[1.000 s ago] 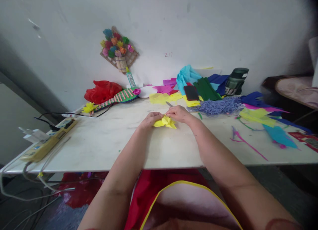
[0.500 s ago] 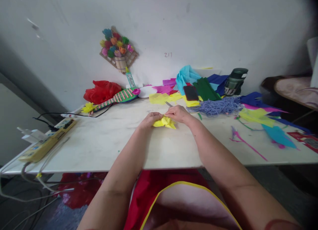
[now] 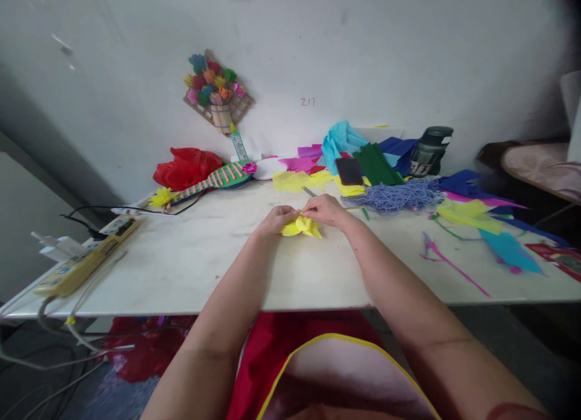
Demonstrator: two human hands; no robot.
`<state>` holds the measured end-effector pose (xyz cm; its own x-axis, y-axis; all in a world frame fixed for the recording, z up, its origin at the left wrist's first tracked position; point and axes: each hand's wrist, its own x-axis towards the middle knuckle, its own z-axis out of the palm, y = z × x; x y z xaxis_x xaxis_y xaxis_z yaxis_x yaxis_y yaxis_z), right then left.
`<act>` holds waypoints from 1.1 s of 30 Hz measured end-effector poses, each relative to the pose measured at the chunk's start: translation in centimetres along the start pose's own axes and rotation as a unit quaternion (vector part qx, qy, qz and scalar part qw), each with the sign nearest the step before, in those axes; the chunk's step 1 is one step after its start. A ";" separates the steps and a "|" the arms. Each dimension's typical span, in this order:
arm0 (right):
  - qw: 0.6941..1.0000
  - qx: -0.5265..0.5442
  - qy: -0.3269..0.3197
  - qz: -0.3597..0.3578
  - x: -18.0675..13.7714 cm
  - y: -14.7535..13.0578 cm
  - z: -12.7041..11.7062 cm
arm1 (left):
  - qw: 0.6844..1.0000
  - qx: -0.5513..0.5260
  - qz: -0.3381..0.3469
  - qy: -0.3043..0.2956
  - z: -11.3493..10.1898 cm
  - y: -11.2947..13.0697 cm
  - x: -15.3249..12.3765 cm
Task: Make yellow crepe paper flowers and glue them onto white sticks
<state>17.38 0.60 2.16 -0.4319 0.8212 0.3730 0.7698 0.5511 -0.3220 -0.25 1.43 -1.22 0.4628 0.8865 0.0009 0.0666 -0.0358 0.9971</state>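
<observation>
A yellow crepe-paper flower is held over the middle of the white table, its petals spread toward me. My left hand pinches its far left side, fingers closed. On the far right side of the flower, my right hand has thumb and fingertips pressed together on it, close to the left fingertips. The part between the fingertips is mostly hidden. Just beyond my right hand lies a pointed metal blade, perhaps scissors; its other end is covered by the hand.
At the left edge lies a power strip with cables. A lute-shaped craft and red plastic bag sit at the back left. Coloured paper, a phone, purple yarn and a dark bottle line the back right.
The flower's petals have shifted slightly between my fingers and show more openly toward me. Both hands stay in nearly the same place, still pinching it.
</observation>
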 end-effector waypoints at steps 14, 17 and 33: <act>0.995 0.103 -0.011 -0.004 0.2 1.9 1.1 | 0.997 0.064 0.021 0.025 0.0 0.1 -0.1; 0.994 0.108 -0.020 -0.006 0.2 2.1 1.1 | 0.997 0.070 0.020 0.028 0.0 0.2 -0.2; 0.996 0.079 -0.008 -0.038 0.2 1.7 0.7 | 0.996 0.089 0.008 0.022 0.0 0.4 -0.2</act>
<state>18.26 1.75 1.12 -0.4941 0.7782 0.3875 0.6520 0.6266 -0.4269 -0.28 1.21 -0.86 0.4270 0.9039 0.0242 0.2168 -0.1284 0.9677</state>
